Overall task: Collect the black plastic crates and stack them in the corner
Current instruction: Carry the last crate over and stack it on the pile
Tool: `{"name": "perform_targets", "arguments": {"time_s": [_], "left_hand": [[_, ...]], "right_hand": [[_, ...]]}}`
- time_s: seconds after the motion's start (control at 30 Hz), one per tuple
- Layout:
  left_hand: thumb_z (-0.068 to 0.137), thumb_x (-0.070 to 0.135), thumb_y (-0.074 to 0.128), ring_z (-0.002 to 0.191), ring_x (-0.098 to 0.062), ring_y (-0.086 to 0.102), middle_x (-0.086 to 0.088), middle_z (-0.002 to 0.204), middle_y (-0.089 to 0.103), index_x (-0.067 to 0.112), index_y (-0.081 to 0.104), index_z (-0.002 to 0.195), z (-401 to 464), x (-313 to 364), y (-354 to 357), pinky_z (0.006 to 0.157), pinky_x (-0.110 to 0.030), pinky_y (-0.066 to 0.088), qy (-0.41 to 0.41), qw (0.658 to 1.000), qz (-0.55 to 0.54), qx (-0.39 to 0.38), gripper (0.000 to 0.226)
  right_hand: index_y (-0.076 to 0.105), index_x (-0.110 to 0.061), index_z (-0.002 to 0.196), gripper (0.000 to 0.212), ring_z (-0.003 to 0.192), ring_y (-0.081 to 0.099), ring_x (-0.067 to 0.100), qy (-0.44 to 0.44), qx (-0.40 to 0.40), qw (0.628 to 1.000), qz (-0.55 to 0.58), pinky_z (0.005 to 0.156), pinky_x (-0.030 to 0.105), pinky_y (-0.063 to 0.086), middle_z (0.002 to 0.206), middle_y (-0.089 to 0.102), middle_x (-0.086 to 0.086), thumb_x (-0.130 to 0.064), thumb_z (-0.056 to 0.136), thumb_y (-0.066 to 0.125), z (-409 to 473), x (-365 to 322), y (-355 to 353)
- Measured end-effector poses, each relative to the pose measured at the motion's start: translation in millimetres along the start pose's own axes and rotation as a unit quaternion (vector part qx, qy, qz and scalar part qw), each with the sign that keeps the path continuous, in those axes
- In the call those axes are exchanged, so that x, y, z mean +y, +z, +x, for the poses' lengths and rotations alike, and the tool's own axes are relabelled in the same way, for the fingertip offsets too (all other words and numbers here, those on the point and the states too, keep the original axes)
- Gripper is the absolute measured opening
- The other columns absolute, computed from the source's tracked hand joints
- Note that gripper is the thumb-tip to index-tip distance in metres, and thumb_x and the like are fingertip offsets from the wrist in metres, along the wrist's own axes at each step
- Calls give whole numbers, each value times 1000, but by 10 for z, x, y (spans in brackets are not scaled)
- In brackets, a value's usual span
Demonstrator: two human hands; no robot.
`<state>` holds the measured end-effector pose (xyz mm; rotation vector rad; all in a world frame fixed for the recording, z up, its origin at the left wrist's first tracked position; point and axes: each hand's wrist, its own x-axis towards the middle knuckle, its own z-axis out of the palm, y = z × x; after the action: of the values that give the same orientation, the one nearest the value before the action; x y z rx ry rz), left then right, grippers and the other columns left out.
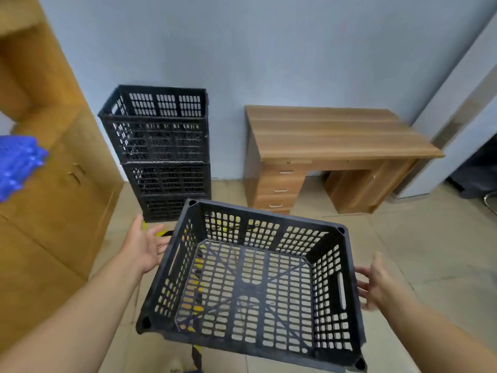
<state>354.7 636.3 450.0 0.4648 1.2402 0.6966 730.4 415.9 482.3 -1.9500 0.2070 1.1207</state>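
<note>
head view: open hands [252,267] flank black crate [250,286], grip unclear; crate stack [158,146] base hidden.

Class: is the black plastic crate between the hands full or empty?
Empty: the black plastic crate shows floor tiles through its slotted base.

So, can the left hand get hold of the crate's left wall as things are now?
Probably yes. The left hand is open just beside the left wall of the crate, and nothing lies between them. The long handle slot in that wall faces the palm.
</note>
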Motion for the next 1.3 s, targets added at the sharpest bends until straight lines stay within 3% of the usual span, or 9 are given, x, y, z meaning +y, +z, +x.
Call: {"name": "perform_targets", "arguments": {"time_s": [0.17, 0.43, 0.53, 0.63, 0.77, 0.93, 1.03, 1.2, 1.3], "left_hand": [[84, 76, 12, 119, -33, 47, -25, 142, 41, 20, 39, 143, 76, 614, -479, 89, -45, 37, 16, 1000, -15, 1, 85], [84, 77, 9, 132, -36, 38, -25, 144, 38, 19, 37, 144, 402, 1789, -1114, 102, -51, 30, 56, 998, -25, -20, 87], [84, 76, 11, 122, -35, 45, -26, 142, 41, 18, 38, 143, 492, 2230, -1272, 99, -49, 33, 84, 996, -34, -27, 87], [85, 75, 12, 122, -37, 47, -27, 141, 41, 16, 39, 142, 569, 2650, -1368, 97, -51, 36, 114, 992, -46, -29, 86], [86, 74, 13, 130, -38, 41, -26, 146, 36, 15, 34, 144, 676, 3169, -1410, 101, -52, 33, 154, 985, -70, -29, 86], [86, 74, 15, 133, -38, 38, -27, 147, 33, 14, 33, 145, 817, 3768, -1348, 106, -54, 31, 195, 976, -98, -26, 86], [85, 74, 17, 133, -38, 38, -26, 147, 34, 13, 37, 142, 934, 4142, -1271, 106, -54, 30, 216, 971, -102, -15, 86], [83, 76, 19, 132, -40, 38, -26, 145, 37, 13, 42, 139, 1195, 4827, -1088, 109, -58, 27, 242, 966, -94, -7, 87], [83, 77, 18, 132, -40, 37, -26, 146, 36, 13, 45, 136, 1365, 5232, -929, 108, -58, 28, 252, 963, -92, -2, 88]], "right_hand": [[49, -6, 131, 80, 71, 45, 27, -34, -13, 999, -3, 54, 34, 31, 122, 51, 19, -65, 92, 12, -246, -378, 787], [48, -3, 131, 78, 67, 41, 25, -77, -27, 997, 8, 53, 34, 27, 87, 50, 15, -62, 94, 15, -589, -1022, 2065], [48, -2, 132, 79, 74, 47, 29, -81, -46, 995, 20, 55, 35, 33, 118, 55, 22, -63, 93, 16, -720, -1287, 2467], [48, -3, 133, 81, 109, 51, 35, -91, -56, 994, 37, 60, 35, 38, 138, 46, 20, -66, 91, 18, -831, -1584, 2814], [45, -2, 135, 81, 84, 49, 31, -121, -77, 989, 35, 58, 34, 37, 126, 52, 20, -64, 92, 17, -901, -2060, 3249], [44, 2, 134, 78, 61, 39, 23, -168, -107, 980, 22, 50, 31, 31, 74, 43, 11, -60, 95, 15, -914, -2708, 3738], [46, 2, 128, 75, 59, 40, 23, -184, -131, 974, 30, 36, 22, 37, 73, 43, 11, -59, 95, 17, -920, -3108, 4025], [53, -2, 88, 67, 57, 45, 23, -204, -140, 969, 28, 44, 24, 37, 71, 48, 14, -61, 93, 22, -871, -3873, 4452], [55, -5, 101, 64, 56, 48, 24, -211, -142, 967, 32, 50, 27, 38, 72, 52, 14, -61, 91, 26, -833, -4342, 4699]]}}
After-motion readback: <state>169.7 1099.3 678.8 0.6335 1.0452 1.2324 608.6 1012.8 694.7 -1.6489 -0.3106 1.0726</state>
